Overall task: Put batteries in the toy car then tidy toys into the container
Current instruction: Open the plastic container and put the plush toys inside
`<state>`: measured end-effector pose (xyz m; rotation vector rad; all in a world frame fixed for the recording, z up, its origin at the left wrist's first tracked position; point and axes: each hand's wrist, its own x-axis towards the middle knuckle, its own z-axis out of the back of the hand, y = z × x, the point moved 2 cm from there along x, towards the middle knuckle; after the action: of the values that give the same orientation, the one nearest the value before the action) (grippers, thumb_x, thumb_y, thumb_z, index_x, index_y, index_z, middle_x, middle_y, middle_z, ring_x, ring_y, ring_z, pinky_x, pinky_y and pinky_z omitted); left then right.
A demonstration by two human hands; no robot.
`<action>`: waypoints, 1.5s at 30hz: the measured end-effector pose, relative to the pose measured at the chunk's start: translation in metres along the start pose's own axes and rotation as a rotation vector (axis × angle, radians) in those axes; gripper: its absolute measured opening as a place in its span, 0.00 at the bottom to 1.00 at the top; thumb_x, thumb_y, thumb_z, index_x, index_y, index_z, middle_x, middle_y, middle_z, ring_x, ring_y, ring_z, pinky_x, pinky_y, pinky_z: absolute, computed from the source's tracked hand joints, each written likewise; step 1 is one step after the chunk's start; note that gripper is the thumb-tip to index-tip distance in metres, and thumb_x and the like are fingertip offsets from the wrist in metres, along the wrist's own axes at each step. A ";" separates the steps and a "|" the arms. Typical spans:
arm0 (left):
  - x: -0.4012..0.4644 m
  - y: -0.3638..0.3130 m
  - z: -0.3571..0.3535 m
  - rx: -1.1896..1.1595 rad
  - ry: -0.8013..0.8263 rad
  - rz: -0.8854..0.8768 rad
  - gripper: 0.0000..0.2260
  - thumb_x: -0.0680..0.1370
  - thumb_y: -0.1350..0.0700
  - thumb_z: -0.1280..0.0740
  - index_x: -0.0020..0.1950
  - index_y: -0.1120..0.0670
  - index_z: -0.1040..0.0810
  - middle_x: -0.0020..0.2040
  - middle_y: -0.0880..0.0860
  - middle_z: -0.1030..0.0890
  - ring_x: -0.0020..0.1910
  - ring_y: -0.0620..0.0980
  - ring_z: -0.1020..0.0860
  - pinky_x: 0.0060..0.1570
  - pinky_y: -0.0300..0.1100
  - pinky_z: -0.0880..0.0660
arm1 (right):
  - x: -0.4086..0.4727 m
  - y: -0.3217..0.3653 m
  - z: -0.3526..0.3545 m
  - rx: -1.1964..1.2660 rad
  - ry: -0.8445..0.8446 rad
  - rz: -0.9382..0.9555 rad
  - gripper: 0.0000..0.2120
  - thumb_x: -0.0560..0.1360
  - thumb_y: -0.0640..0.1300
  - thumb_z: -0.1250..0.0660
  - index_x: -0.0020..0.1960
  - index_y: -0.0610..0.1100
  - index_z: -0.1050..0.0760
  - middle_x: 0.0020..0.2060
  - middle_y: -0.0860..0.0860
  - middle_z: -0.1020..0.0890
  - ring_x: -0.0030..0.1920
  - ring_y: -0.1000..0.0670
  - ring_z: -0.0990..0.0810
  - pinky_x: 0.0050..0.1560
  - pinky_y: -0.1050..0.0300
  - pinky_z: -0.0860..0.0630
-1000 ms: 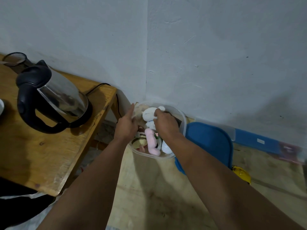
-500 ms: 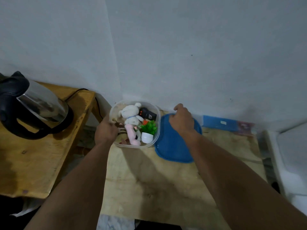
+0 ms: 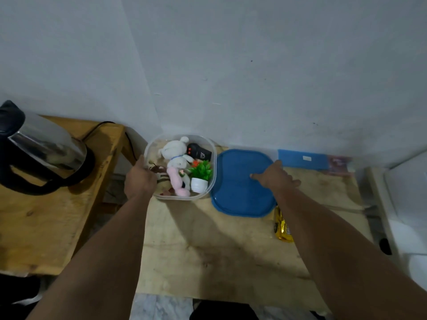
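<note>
My left hand (image 3: pixel 140 179) grips the tub (image 3: pixel 209 188) wall at center frame; my right hand (image 3: pixel 276 175), fingers spread, lies on the lid (image 3: pixel 238 192). Stiff, light, slick: I'd pinch its rim.

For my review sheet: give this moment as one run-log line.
left hand: on container rim | right hand: flat on blue lid | container: plush rabbit, remote, potted plant | yellow car: on table

Dim indoor light, soft forearm shadows, wide-angle edge distortion
</note>
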<state>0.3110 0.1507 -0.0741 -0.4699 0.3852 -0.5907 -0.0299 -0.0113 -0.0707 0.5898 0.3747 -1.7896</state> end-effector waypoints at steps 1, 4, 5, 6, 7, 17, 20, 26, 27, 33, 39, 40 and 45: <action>0.000 0.001 0.000 -0.033 0.007 -0.003 0.17 0.80 0.62 0.39 0.68 0.52 0.23 0.56 0.61 0.17 0.54 0.65 0.20 0.49 0.54 0.23 | 0.001 -0.001 0.002 0.041 0.002 -0.004 0.57 0.68 0.71 0.30 0.82 0.46 0.57 0.70 0.39 0.28 0.69 0.35 0.29 0.69 0.35 0.41; -0.003 0.002 0.005 -0.098 0.035 0.000 0.19 0.79 0.63 0.37 0.69 0.56 0.22 0.58 0.62 0.16 0.56 0.65 0.20 0.52 0.55 0.22 | 0.001 -0.002 0.022 0.134 -0.011 0.052 0.40 0.66 0.64 0.26 0.68 0.41 0.31 0.60 0.41 0.21 0.58 0.38 0.21 0.63 0.39 0.29; -0.005 0.001 0.007 -0.110 0.042 0.001 0.18 0.79 0.63 0.36 0.68 0.56 0.21 0.57 0.61 0.16 0.56 0.64 0.20 0.51 0.54 0.23 | -0.001 0.000 0.034 0.155 0.001 0.113 0.29 0.66 0.60 0.25 0.55 0.39 0.26 0.52 0.41 0.19 0.49 0.40 0.19 0.55 0.45 0.24; -0.008 -0.001 0.010 -0.120 0.047 0.010 0.17 0.79 0.63 0.36 0.67 0.55 0.21 0.56 0.60 0.16 0.56 0.63 0.20 0.51 0.53 0.22 | -0.005 0.005 0.047 0.179 0.025 0.174 0.21 0.69 0.54 0.24 0.45 0.38 0.26 0.44 0.42 0.18 0.40 0.43 0.20 0.44 0.51 0.22; -0.010 -0.003 0.013 -0.139 0.054 0.025 0.17 0.79 0.62 0.36 0.66 0.53 0.20 0.56 0.58 0.16 0.56 0.62 0.20 0.52 0.53 0.22 | -0.012 0.013 0.062 0.206 0.052 0.228 0.17 0.72 0.49 0.24 0.39 0.38 0.28 0.36 0.42 0.21 0.33 0.45 0.23 0.33 0.56 0.25; 0.005 0.020 0.003 -0.225 0.136 0.152 0.27 0.75 0.55 0.39 0.74 0.48 0.24 0.64 0.54 0.16 0.60 0.59 0.18 0.59 0.57 0.19 | -0.113 0.152 0.093 0.421 0.043 0.605 0.12 0.71 0.45 0.28 0.48 0.37 0.22 0.41 0.37 0.17 0.37 0.42 0.16 0.33 0.56 0.27; -0.012 0.002 0.019 -0.282 0.136 0.134 0.22 0.79 0.56 0.40 0.73 0.47 0.22 0.63 0.54 0.16 0.60 0.57 0.18 0.59 0.55 0.19 | -0.134 0.187 0.072 0.322 -0.080 0.745 0.27 0.74 0.50 0.29 0.68 0.40 0.29 0.60 0.42 0.20 0.59 0.42 0.20 0.50 0.56 0.27; -0.017 0.003 0.017 -0.644 0.110 0.289 0.20 0.87 0.41 0.45 0.56 0.53 0.20 0.52 0.54 0.19 0.58 0.57 0.21 0.64 0.59 0.24 | -0.151 0.231 0.011 0.307 -0.013 0.857 0.28 0.78 0.49 0.31 0.75 0.45 0.33 0.63 0.46 0.22 0.60 0.45 0.23 0.49 0.56 0.27; -0.014 0.008 0.016 -0.691 0.125 0.313 0.24 0.85 0.37 0.46 0.58 0.54 0.19 0.54 0.54 0.18 0.58 0.57 0.20 0.65 0.59 0.24 | -0.152 0.234 0.002 0.312 0.006 0.855 0.27 0.79 0.48 0.32 0.75 0.44 0.34 0.62 0.46 0.21 0.59 0.45 0.22 0.49 0.55 0.26; -0.009 0.018 0.016 -0.677 0.163 0.245 0.23 0.83 0.36 0.40 0.62 0.51 0.18 0.59 0.55 0.17 0.61 0.57 0.19 0.64 0.61 0.22 | -0.141 0.219 -0.024 0.326 0.039 0.941 0.23 0.78 0.39 0.38 0.72 0.49 0.30 0.50 0.47 0.18 0.49 0.46 0.20 0.50 0.48 0.20; -0.011 0.022 0.012 -0.585 0.180 0.139 0.32 0.79 0.39 0.29 0.76 0.56 0.26 0.68 0.55 0.19 0.65 0.56 0.21 0.62 0.50 0.21 | -0.103 0.166 -0.031 -0.295 -0.343 0.850 0.25 0.79 0.58 0.38 0.74 0.53 0.34 0.73 0.45 0.35 0.73 0.41 0.38 0.71 0.34 0.44; -0.011 0.022 0.011 -0.566 0.173 0.128 0.31 0.79 0.39 0.29 0.76 0.56 0.26 0.67 0.55 0.19 0.65 0.56 0.20 0.61 0.50 0.21 | -0.098 0.160 -0.035 -0.276 -0.354 0.802 0.30 0.78 0.62 0.38 0.77 0.53 0.39 0.76 0.43 0.40 0.77 0.39 0.43 0.72 0.31 0.48; -0.009 0.021 0.007 -0.475 0.126 0.097 0.26 0.81 0.44 0.30 0.75 0.56 0.24 0.64 0.55 0.17 0.62 0.56 0.19 0.55 0.46 0.24 | -0.078 0.124 -0.041 0.105 -0.282 0.480 0.40 0.76 0.67 0.41 0.81 0.51 0.51 0.79 0.43 0.44 0.77 0.39 0.43 0.70 0.34 0.39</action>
<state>0.3168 0.1739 -0.0777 -0.8656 0.6704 -0.4331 0.1138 0.0364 -0.0546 0.4446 -0.0555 -1.4050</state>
